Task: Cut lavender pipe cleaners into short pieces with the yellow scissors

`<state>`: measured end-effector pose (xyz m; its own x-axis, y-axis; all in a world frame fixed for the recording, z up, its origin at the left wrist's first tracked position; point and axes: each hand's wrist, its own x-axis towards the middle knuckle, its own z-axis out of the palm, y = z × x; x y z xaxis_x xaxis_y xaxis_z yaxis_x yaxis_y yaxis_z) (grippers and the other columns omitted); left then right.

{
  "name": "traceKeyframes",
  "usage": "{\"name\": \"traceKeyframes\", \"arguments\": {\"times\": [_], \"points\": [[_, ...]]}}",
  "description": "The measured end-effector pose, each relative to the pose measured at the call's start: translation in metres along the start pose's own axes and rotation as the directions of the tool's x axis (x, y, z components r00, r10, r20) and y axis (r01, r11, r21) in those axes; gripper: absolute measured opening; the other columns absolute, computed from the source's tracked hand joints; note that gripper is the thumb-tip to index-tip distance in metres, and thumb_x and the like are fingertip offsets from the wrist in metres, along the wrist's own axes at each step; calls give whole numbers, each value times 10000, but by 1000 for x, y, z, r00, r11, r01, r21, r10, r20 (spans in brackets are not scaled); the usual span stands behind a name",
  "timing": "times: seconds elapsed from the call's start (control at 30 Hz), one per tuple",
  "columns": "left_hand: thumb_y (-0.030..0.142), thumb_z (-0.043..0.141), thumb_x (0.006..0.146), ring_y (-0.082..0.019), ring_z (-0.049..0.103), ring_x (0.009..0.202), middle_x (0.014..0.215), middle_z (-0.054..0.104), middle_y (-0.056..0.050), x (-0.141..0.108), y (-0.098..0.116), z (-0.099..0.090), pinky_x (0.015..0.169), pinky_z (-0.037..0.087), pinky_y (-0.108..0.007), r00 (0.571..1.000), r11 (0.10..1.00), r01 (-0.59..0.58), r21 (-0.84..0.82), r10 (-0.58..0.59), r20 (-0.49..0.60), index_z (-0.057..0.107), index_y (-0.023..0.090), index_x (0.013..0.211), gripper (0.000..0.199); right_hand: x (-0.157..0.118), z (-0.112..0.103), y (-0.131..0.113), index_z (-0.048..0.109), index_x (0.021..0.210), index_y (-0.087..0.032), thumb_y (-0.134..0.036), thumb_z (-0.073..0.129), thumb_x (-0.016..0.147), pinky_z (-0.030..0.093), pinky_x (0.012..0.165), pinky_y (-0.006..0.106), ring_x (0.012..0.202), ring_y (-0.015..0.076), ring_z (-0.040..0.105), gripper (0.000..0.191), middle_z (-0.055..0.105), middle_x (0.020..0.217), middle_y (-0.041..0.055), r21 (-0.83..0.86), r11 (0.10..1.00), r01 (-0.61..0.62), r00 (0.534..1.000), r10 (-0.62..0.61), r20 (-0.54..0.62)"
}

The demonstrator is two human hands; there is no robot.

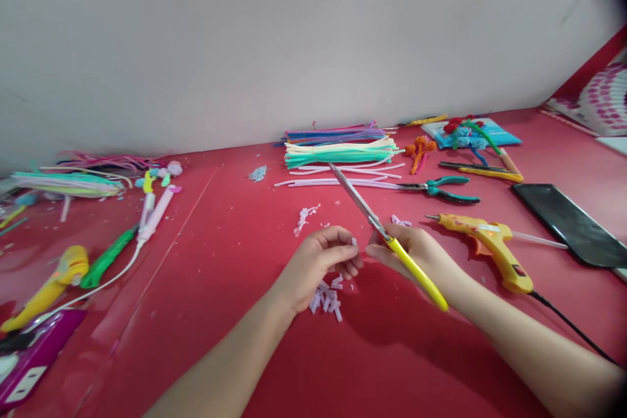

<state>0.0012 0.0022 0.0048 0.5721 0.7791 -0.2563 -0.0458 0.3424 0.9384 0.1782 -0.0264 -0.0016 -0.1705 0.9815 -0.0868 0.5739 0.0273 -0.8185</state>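
The person's left hand (326, 255) is above the red surface (196, 339), a little left of the middle. Its grip is closed, and between the fingertips it has a very small lilac piece (354, 242). Just beside it, the right hand (414, 249) is holding the scissors (392, 243). The two hands are near each other, but they look apart. The yellow handle lies across the right hand and goes toward the wrist, while the metal blades point away from the person and to the left; how far the blades are open, it is difficult to tell. Beside and partly under the left hand there is a loose pile (328, 302) of short lilac cuttings. Farther away, beyond this hand, some pale crumbs (304, 219) are scattered. Near the wall (294, 46) lies a bundle (343, 154) of cream and green stems, and in front of it are a few long lilac stems (345, 182). The green-handled pliers (441, 189) lie at the right end of these. Right of the right hand there is a yellow glue gun (494, 245), and beyond it a black phone (571, 225) lies flat.
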Motion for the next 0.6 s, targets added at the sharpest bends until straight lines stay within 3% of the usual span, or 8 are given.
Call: {"name": "traceKeyframes", "arguments": {"times": [0.13, 0.3, 0.6], "points": [[264, 462, 750, -108, 544, 553, 668, 575, -28, 1, 4, -7, 553, 429, -244, 995, 996, -73, 43, 76, -59, 473, 153, 744, 111, -5, 0, 1, 497, 708, -171, -486, 453, 704, 298, 478, 196, 547, 90, 428, 317, 496, 606, -18, -127, 992, 5, 998, 2, 56], [296, 469, 748, -124, 561, 543, 666, 595, -35, 2, 15, -20, 562, 465, -282, 970, 958, -153, 244, 193, -148, 488, 143, 744, 154, -8, -4, 3, 485, 653, -190, -543, 446, 688, 278, 466, 208, 516, 103, 456, 357, 520, 577, -3, -278, 961, -5, 996, 30, 89], [275, 499, 720, -119, 551, 509, 608, 581, -29, -1, 20, -25, 512, 451, -250, 953, 920, -132, 370, 221, -209, 540, 131, 740, 150, -5, -5, 9, 495, 609, -197, -578, 437, 670, 244, 437, 222, 455, 96, 426, 390, 509, 524, -4, -362, 931, -48, 991, 90, 98]]}}
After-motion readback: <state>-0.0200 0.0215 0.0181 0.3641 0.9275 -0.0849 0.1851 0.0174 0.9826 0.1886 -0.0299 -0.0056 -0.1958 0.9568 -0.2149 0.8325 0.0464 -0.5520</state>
